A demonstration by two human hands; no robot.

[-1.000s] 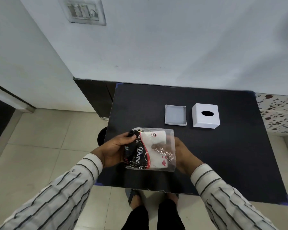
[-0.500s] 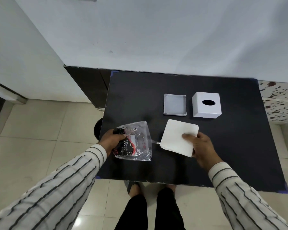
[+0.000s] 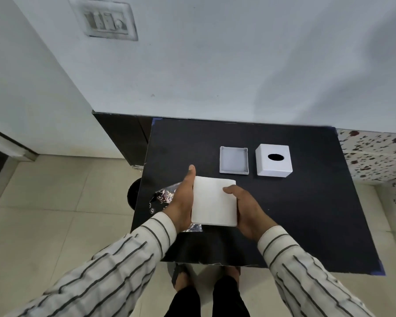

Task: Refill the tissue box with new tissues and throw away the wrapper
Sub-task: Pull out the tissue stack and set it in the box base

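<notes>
A white stack of tissues is held between both my hands above the near part of the black table. My left hand presses flat against its left side, and my right hand grips its right side with the thumb on top. The clear wrapper with black and red print lies on the table under my left hand, mostly hidden. The white tissue box cover with an oval hole stands at the back right. Its grey open base sits just left of it.
The table stands against a white wall, with a speckled counter to its right. A dark round object is on the tiled floor by the table's left edge. My feet show below the near edge.
The tissue stack came out of the wrapper in my right hand. My left hand let the wrapper drop on the table and moved onto the stack's left side.
</notes>
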